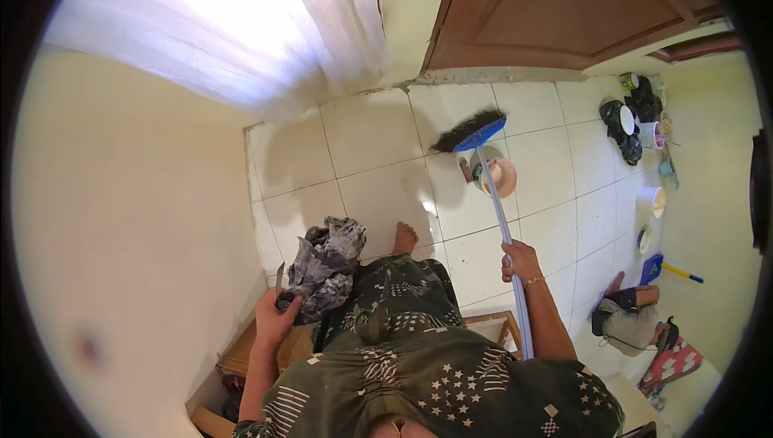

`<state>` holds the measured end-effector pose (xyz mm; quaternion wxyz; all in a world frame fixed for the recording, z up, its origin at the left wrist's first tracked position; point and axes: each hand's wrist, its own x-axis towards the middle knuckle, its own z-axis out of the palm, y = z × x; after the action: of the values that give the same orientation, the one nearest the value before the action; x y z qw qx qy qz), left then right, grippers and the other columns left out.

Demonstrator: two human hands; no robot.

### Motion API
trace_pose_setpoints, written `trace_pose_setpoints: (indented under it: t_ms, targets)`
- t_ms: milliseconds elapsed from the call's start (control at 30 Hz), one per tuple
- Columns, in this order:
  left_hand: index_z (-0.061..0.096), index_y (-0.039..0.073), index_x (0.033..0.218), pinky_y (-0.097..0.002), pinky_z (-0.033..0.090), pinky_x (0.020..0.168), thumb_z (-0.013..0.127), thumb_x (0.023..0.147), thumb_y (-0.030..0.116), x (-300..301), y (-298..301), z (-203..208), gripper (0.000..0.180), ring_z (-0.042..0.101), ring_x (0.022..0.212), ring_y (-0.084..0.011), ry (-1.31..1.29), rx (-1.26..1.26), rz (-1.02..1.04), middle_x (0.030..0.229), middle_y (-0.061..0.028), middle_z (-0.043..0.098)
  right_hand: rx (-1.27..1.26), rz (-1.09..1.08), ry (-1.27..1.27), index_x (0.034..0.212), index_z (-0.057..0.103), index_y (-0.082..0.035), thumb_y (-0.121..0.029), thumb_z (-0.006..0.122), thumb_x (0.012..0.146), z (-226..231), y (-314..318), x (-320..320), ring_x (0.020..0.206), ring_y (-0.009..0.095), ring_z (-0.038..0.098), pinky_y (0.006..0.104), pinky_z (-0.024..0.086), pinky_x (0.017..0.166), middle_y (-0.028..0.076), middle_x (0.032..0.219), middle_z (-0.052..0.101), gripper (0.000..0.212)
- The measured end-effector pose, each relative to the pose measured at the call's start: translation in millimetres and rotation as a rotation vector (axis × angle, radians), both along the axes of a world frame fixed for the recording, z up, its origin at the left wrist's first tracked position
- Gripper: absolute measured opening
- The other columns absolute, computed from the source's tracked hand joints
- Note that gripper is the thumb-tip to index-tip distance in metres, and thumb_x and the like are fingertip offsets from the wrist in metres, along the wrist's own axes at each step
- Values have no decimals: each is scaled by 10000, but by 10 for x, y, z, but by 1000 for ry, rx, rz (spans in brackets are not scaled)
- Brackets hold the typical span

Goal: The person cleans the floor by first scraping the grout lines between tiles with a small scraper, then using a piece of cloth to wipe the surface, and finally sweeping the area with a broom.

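Observation:
My right hand (522,262) is wrapped round the pale shaft of a broom (496,196). The broom's blue head and dark bristles are raised toward the far wall. My left hand (276,315) is closed on a crumpled, stained grey-and-black cloth (328,261), which hangs beside my patterned dark dress. A thin blade-like piece (279,274) sticks up by the left fingers; its lower end is hidden. Below the broom head, partly behind the shaft, stands a whitish bucket (501,178), with a small reddish-brown block (465,170) next to it.
White curtains (314,27) hang at the far left and a brown door (564,11) is at the far right. Along the right wall are black bags (630,144), a white bucket (651,201) and a blue dustpan (652,269). Another person (632,325) sits low at the right.

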<state>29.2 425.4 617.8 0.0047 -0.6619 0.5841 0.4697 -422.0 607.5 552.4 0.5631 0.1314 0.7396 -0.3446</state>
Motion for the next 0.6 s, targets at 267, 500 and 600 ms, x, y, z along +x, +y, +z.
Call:
trace_pose_setpoints:
  t_ms: [267,500,600]
  targets:
    - [551,14,826,-324,455,614,689,718,257,-151,-40,48,300,571,646,-198,-31,-73,-111,693,-104,595,-169,-109,-95,934,457,-114,-272,555,838,-1456,-240,-158,352,112,339,275,292,330,12,491,370,209]
    - [559,17,832,-324,460,615,688,716,249,74,143,-8,290,571,634,-196,-71,-44,-9,684,-106,594,8,-47,-218,886,480,-76,-227,537,840,-786,248,324,348,143,370,311,320,328,32,480,389,167]
    - [565,14,859,-330,462,622,686,720,247,24,153,-42,297,581,645,-214,-32,-100,-36,704,-117,603,51,112,-166,878,507,-29,-150,531,827,-217,479,319,344,146,371,318,312,318,38,492,400,134]
